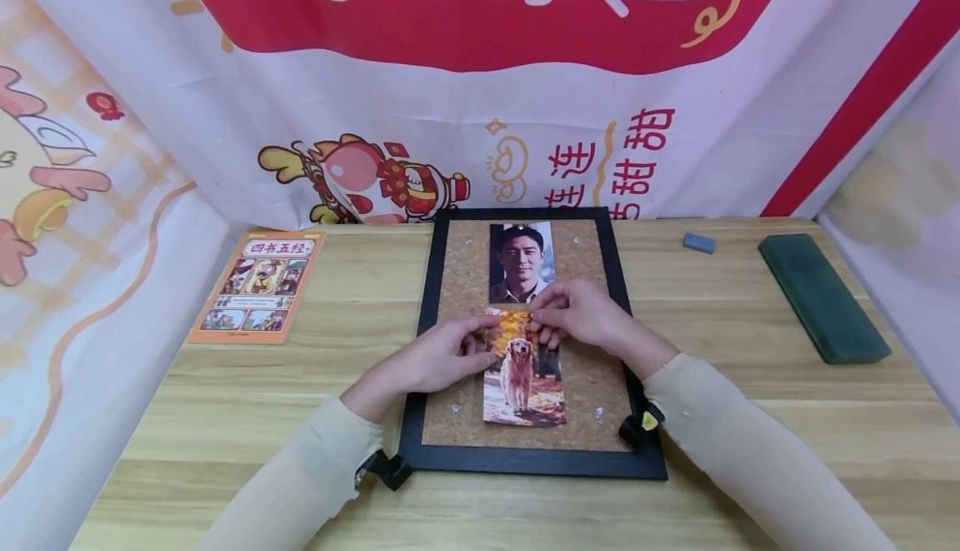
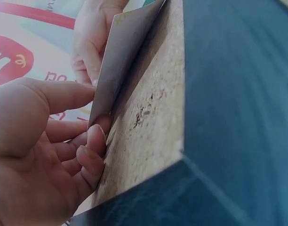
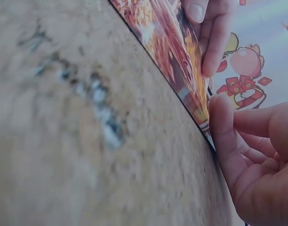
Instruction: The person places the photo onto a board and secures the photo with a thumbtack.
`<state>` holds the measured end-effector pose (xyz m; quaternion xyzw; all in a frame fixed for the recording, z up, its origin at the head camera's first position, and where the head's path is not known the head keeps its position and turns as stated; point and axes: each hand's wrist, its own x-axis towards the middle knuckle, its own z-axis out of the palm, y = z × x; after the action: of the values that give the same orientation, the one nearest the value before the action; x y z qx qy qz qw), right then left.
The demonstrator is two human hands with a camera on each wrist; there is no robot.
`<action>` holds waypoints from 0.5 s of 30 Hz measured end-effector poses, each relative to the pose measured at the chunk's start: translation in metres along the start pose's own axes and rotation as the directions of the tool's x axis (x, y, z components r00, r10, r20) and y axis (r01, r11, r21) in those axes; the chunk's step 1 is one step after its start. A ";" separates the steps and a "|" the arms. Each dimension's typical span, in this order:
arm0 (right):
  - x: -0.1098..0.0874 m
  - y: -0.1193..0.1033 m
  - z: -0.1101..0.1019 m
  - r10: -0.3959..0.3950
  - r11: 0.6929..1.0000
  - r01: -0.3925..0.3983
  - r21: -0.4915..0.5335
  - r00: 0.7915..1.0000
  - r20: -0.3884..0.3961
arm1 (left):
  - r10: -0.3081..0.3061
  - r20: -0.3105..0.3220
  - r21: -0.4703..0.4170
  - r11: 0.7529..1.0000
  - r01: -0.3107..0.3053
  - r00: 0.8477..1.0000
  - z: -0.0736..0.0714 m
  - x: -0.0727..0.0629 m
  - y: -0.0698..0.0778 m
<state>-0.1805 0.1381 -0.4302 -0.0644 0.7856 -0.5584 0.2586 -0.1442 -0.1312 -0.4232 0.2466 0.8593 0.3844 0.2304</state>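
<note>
A photo of a golden dog among autumn leaves (image 1: pixel 517 376) lies over the cork board (image 1: pixel 457 376), just below a portrait photo (image 1: pixel 521 263) with a small pin at its top. My left hand (image 1: pixel 442 355) pinches the dog photo's left edge. In the left wrist view, that hand (image 2: pixel 45 136) has its thumb and fingers on either side of the photo (image 2: pixel 118 56), whose edge stands off the cork. My right hand (image 1: pixel 581 318) grips the photo's upper right corner. In the right wrist view, the right fingers (image 3: pixel 224 127) meet at the photo's edge; whether they hold anything else is hidden.
The board's black frame (image 1: pixel 525 461) surrounds the cork, and several small clear pins (image 1: pixel 598 412) sit near its corners. An orange comic-style booklet (image 1: pixel 258 288) lies to the left. A blue block (image 1: pixel 699 242) and a long green block (image 1: pixel 821 297) lie to the right. Printed cloth (image 1: pixel 420 92) hangs behind the table.
</note>
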 end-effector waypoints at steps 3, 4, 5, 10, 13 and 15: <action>0.003 -0.002 0.003 0.005 0.999 -0.005 0.032 1.000 0.014 | 0.037 0.001 0.027 0.999 -0.037 0.999 0.000 0.001 -0.001; 0.004 -0.003 0.004 0.006 0.999 -0.006 0.039 1.000 0.018 | 0.048 0.000 0.033 0.998 -0.048 0.999 0.000 0.001 0.000; 0.005 -0.004 0.005 0.004 0.999 -0.005 0.038 1.000 0.021 | 0.054 -0.002 0.039 0.998 -0.054 0.999 0.000 0.002 -0.001; 0.008 -0.009 0.008 0.011 0.999 -0.011 0.034 1.000 0.026 | 0.028 0.004 0.046 0.999 -0.028 1.000 0.001 0.003 0.000; 0.011 -0.012 0.009 0.044 0.999 -0.044 0.025 0.999 0.028 | 0.007 0.008 0.054 0.998 -0.008 1.000 0.001 0.004 0.000; 0.014 -0.014 0.009 0.073 0.997 -0.073 0.003 0.997 0.029 | 0.000 0.006 0.058 0.998 -0.001 1.000 0.001 0.004 0.000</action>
<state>-0.1906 0.1200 -0.4239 -0.0433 0.7823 -0.5494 0.2903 -0.1467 -0.1277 -0.4247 0.2547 0.8694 0.3584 0.2257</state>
